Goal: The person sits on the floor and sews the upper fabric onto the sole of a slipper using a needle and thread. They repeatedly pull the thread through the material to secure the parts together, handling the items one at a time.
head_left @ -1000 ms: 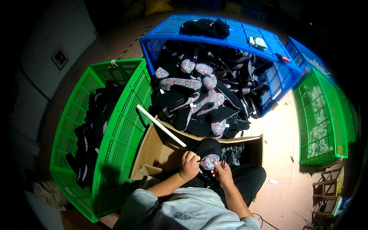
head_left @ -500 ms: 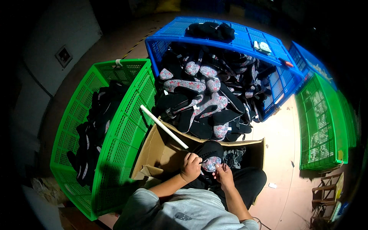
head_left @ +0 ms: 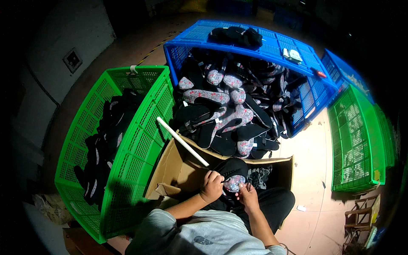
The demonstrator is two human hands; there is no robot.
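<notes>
A black fabric slipper with a grey-and-red floral patch [head_left: 234, 183] is held above my lap, in front of the cardboard box. My left hand [head_left: 212, 187] is closed on its left side, fingers curled in a grip. On the opposite edge, my right hand [head_left: 247, 196] pinches the patterned part between thumb and fingers. A small dark sliver shows by the right fingertips; I cannot make out what it is. Many similar slippers [head_left: 207, 97], black and floral, spill from the tipped blue crate [head_left: 312, 91] ahead.
An open cardboard box [head_left: 170, 163] with dark scraps [head_left: 259, 176] stands at my knees, a white tube [head_left: 182, 141] leaning across it. A green crate [head_left: 140, 148] of black pieces is on the left. Another green crate [head_left: 352, 140] and a wooden stool [head_left: 359, 216] stand right.
The view has shifted very slightly. Both hands keep about the same hold on the slipper, and nothing else has visibly moved.
</notes>
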